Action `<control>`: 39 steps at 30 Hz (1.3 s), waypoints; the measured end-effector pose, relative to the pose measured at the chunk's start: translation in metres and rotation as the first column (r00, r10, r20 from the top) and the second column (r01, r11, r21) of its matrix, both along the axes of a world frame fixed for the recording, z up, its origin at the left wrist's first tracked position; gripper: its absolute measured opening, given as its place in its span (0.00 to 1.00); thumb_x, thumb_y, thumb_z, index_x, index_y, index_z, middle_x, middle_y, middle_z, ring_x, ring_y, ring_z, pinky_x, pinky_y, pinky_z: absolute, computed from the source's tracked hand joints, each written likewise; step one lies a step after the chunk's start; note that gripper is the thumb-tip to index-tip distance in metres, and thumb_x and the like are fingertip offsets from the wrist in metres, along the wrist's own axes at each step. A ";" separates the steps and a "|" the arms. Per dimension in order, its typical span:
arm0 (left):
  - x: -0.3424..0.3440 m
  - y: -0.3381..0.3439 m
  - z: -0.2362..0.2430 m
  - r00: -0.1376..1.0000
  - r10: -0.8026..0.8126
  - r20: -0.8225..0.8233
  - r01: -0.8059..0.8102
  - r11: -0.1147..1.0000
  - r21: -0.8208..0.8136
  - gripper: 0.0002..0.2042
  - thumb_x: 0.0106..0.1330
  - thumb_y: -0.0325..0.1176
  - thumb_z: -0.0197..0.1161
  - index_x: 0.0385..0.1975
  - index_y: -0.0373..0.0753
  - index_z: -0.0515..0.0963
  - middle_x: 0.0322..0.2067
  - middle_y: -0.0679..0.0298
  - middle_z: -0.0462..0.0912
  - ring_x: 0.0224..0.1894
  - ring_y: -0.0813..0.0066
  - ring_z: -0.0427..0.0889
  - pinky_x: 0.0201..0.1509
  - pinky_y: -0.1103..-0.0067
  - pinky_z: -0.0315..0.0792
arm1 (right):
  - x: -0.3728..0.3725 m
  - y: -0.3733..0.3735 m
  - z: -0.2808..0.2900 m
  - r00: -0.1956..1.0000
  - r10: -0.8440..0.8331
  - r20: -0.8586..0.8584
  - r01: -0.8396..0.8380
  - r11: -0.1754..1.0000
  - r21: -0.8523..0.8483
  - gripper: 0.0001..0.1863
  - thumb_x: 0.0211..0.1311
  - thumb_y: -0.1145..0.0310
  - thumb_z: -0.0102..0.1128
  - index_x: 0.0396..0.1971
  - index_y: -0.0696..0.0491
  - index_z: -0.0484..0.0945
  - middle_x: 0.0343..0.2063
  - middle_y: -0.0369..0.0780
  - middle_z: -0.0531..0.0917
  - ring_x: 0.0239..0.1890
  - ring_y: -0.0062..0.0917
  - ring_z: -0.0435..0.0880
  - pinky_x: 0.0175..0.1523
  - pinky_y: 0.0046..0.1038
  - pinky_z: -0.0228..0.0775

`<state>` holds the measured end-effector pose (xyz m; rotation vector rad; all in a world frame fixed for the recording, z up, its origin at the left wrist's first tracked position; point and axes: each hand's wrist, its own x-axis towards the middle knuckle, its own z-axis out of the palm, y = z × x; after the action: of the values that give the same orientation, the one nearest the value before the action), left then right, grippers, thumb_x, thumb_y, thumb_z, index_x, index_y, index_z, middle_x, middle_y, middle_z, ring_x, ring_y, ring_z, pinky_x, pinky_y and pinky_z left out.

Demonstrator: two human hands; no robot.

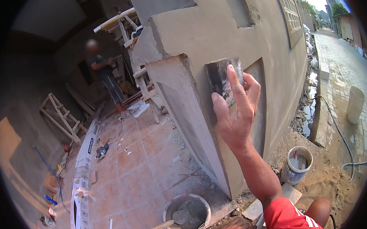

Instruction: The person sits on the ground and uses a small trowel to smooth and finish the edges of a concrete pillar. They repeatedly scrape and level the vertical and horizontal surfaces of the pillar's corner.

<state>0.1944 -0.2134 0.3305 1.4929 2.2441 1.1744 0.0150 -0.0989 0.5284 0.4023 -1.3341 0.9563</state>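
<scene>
Grey plaster wall (pixel 197 44) — right hand (pixel 236 112) presses dark, mortar-smeared trowel (pixel 222 78).

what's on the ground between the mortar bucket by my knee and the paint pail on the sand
Between the mortar bucket and the paint pail, the head view shows flat slab pieces and rubble.

A dark grey trowel (pixel 222 79) is showing against the pale grey plaster wall (pixel 200 126). At seven o'clock, terracotta floor tiles (pixel 133 174) are glowing orange-red. At five o'clock a red sleeve (pixel 284 216) with white stripes is showing beside a blue-and-white bucket (pixel 296 167).
</scene>
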 end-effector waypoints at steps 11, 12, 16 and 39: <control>-0.007 -0.005 0.006 0.999 -0.025 -0.020 0.026 0.999 0.031 0.24 0.58 0.35 0.65 0.54 0.34 0.71 0.33 0.60 0.76 0.37 0.65 0.76 0.59 0.63 0.67 | -0.029 0.041 0.037 0.997 0.080 0.014 -0.080 0.997 -0.024 0.28 0.49 0.69 0.66 0.55 0.50 0.77 0.47 0.48 0.71 0.51 0.39 0.67 0.57 0.36 0.61; -0.009 -0.004 0.006 0.999 -0.030 -0.022 0.031 0.999 0.040 0.24 0.58 0.35 0.65 0.54 0.34 0.71 0.33 0.60 0.76 0.37 0.65 0.77 0.59 0.63 0.67 | -0.032 0.046 0.050 0.992 0.120 0.047 -0.115 0.989 -0.098 0.29 0.48 0.69 0.66 0.55 0.51 0.77 0.47 0.48 0.71 0.51 0.39 0.67 0.57 0.36 0.61; -0.012 -0.003 0.009 0.999 -0.023 -0.036 0.024 0.999 0.045 0.24 0.58 0.35 0.65 0.54 0.34 0.72 0.33 0.60 0.76 0.38 0.65 0.77 0.59 0.63 0.67 | -0.004 0.020 0.065 0.995 -0.024 -0.094 0.041 0.982 0.183 0.30 0.46 0.70 0.68 0.55 0.50 0.77 0.47 0.48 0.72 0.52 0.39 0.69 0.57 0.37 0.62; -0.054 -0.040 0.172 0.759 0.457 -0.464 -0.145 0.813 0.564 0.18 0.60 0.34 0.66 0.49 0.37 0.76 0.32 0.62 0.83 0.36 0.69 0.83 0.58 0.59 0.68 | -0.027 0.067 0.040 0.996 -0.022 -0.081 0.045 0.958 0.284 0.29 0.48 0.71 0.67 0.55 0.47 0.77 0.47 0.46 0.71 0.52 0.34 0.68 0.57 0.33 0.61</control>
<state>0.1404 -0.2536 0.5023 1.9344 2.8365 1.6918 -0.0123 -0.0321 0.5689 0.6293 -1.4079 0.7127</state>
